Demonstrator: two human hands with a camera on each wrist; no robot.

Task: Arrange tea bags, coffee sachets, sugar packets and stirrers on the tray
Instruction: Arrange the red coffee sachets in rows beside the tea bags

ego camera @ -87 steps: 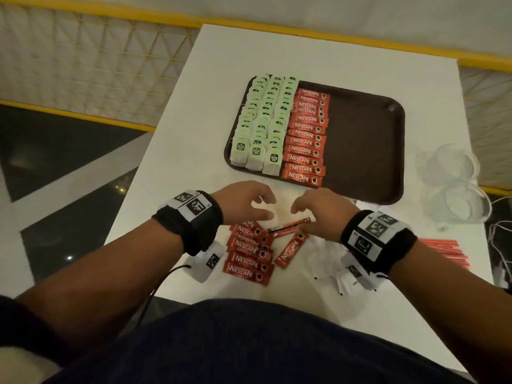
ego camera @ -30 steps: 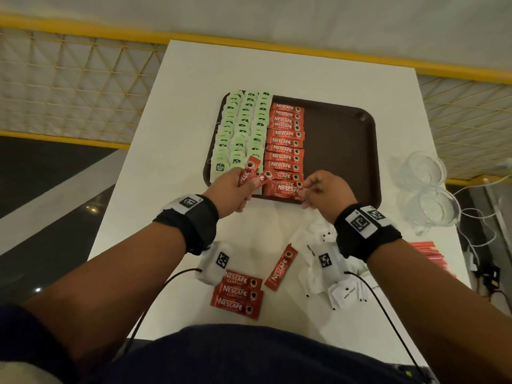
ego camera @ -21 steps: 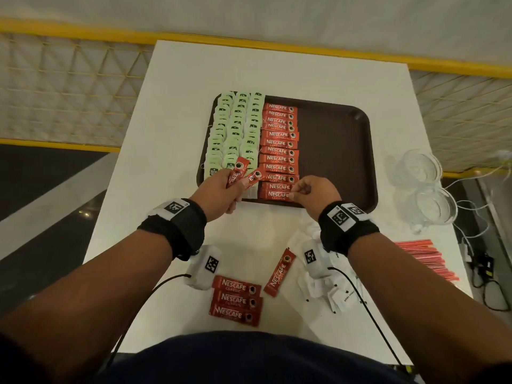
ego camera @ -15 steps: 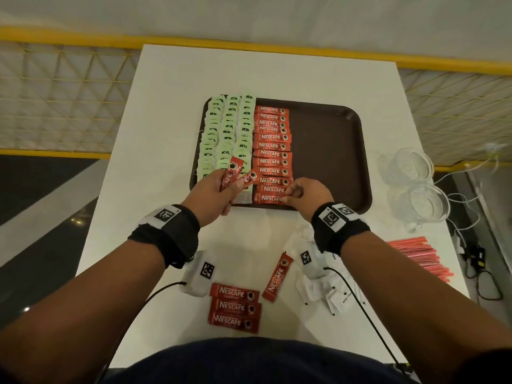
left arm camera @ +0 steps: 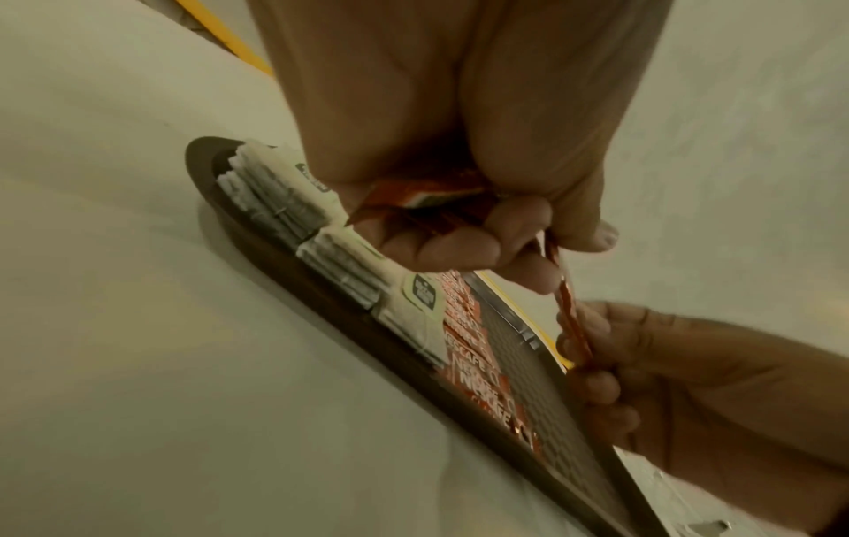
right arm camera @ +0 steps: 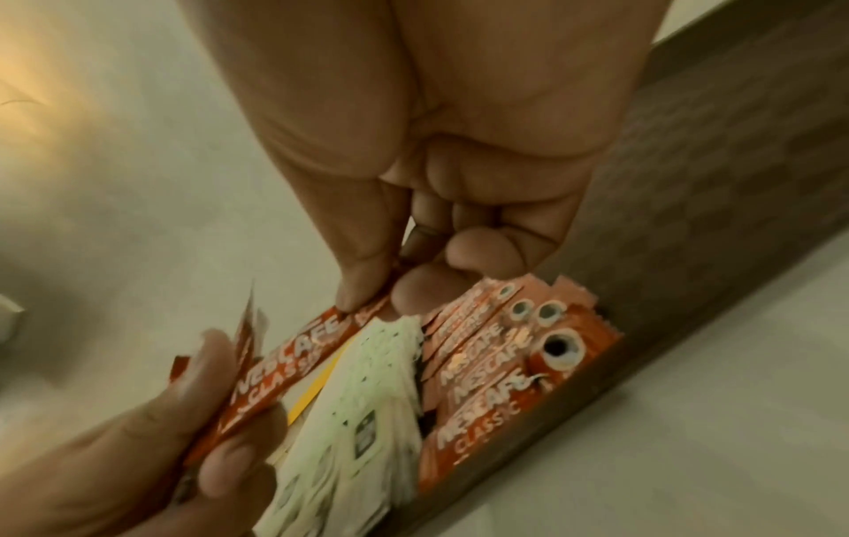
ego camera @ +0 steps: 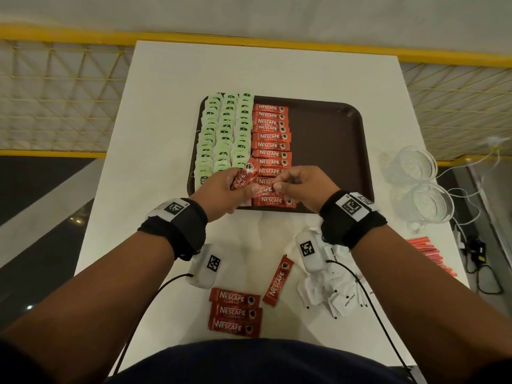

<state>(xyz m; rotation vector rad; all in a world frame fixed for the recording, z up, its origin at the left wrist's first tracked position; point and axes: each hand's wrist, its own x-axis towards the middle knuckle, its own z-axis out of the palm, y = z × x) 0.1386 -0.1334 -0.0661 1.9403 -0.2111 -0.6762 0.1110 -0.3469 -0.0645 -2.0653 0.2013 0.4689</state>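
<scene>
We pinch one red Nescafe coffee sachet [ego camera: 264, 189] between thumb and fingertips of our right hand [ego camera: 303, 188], its other end still inside the small bundle of red sachets [ego camera: 243, 177] that our left hand [ego camera: 221, 189] grips with curled fingers. The right wrist view shows the pinch on the sachet's end; the left wrist view shows it stretched edge-on between both hands. Both hands hover over the near edge of the dark brown plastic tray [ego camera: 329, 151] on the white table [ego camera: 166, 112]. On the tray, three columns of pale green tea bags [ego camera: 224, 134] fill the left side and one column of red sachets [ego camera: 273, 145] lies just beside them; the right half is bare. Near us on the table: three stacked red sachets [ego camera: 235, 313], one loose red sachet [ego camera: 278, 281], a heap of white sugar packets [ego camera: 332, 295], red stirrers [ego camera: 426, 252] at far right, clear glass cups [ego camera: 415, 184]. Half a second ago our right hand pressed a sachet at the column's near end; now it has shifted left to the bundle.
</scene>
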